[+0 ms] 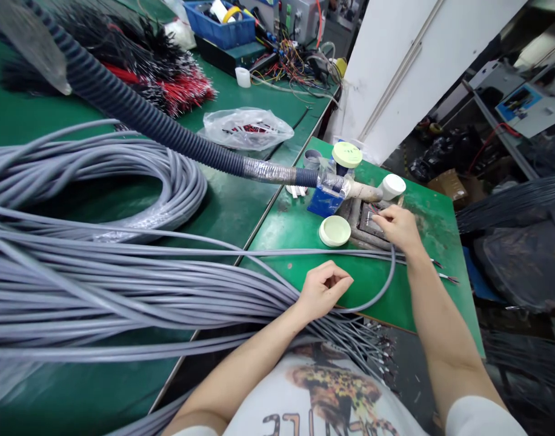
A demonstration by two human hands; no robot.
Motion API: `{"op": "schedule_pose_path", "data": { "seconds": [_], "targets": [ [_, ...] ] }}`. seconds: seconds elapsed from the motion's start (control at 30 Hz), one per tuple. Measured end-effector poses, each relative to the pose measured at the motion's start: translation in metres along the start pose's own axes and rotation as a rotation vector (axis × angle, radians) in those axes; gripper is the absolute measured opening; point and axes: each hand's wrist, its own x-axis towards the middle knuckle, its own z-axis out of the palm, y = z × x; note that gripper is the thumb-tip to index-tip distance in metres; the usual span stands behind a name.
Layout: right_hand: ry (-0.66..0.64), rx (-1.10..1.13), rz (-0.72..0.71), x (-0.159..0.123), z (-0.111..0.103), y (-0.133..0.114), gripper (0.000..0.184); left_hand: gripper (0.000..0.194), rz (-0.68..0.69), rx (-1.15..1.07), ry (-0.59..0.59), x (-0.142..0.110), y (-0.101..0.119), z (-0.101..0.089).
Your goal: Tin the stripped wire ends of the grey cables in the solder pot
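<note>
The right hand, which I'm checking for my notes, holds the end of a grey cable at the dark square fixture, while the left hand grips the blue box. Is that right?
Not the left hand: the head view shows it curled, away from the blue box. The right hand does hold the grey cable at the fixture.

On my feed, the wearer had a white short-sleeved T-shirt (323, 393) — a brown-and-yellow printed picture across the front, big dark-outlined letters beneath — and both hands were bare, no gloves.
</note>
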Motion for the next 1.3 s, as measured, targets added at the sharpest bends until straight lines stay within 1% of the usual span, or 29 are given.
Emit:
{"op": "schedule_pose_path", "data": {
  "seconds": [0.07,0.13,0.23,0.33,0.57,0.7,0.77,0.83,0.93,1.0,1.07,1.17,1.23,1.3],
  "targets": [
    [0.012,-0.078,0.098,-0.001,0.003,0.024,0.03,0.017,-0.001,0.002,-0.001,0.0,0.0,0.0],
    [0.004,-0.147,0.167,-0.002,0.01,0.043,0.031,0.017,0.002,0.007,0.001,0.0,0.0,0.001],
    [-0.009,-0.21,0.232,-0.004,0.021,0.059,0.034,0.017,0.006,0.009,0.001,0.0,-0.001,0.001],
    [-0.018,-0.236,0.259,-0.005,0.027,0.064,0.034,0.017,0.004,0.01,0.0,-0.001,-0.002,0.002],
    [-0.027,-0.228,0.264,-0.005,0.035,0.068,0.031,0.015,0.011,0.023,0.001,0.0,-0.003,0.002],
    [-0.013,-0.199,0.257,-0.007,0.03,0.068,0.031,0.015,0.018,0.026,0.003,0.0,-0.002,0.002],
    [0.037,-0.085,0.236,-0.011,0.02,0.063,0.031,0.014,0.023,0.033,-0.002,-0.001,-0.002,0.002],
    [0.105,0.123,0.199,-0.022,0.006,0.053,0.029,0.014,0.028,0.042,-0.006,-0.002,-0.004,0.001],
    [0.164,0.425,0.151,-0.047,-0.017,0.027,0.025,0.013,0.021,0.031,0.008,-0.002,-0.006,0.004],
    [0.182,0.555,0.132,-0.068,-0.029,0.005,0.028,0.014,-0.036,-0.047,0.031,0.001,-0.005,0.01],
    [0.206,0.654,0.117,-0.089,-0.035,-0.015,0.03,0.017,-0.164,-0.223,0.029,0.006,-0.002,0.022],
    [0.235,0.762,0.109,-0.115,-0.035,-0.037,0.028,0.032,-0.377,-0.571,-0.041,0.012,0.005,0.048],
    [0.239,0.799,0.115,-0.127,-0.033,-0.044,0.023,0.035,-0.438,-0.74,-0.068,0.014,0.012,0.065],
    [0.245,0.816,0.131,-0.138,-0.033,-0.048,0.021,0.028,-0.451,-0.831,-0.042,0.013,0.018,0.08]
  ]
}}
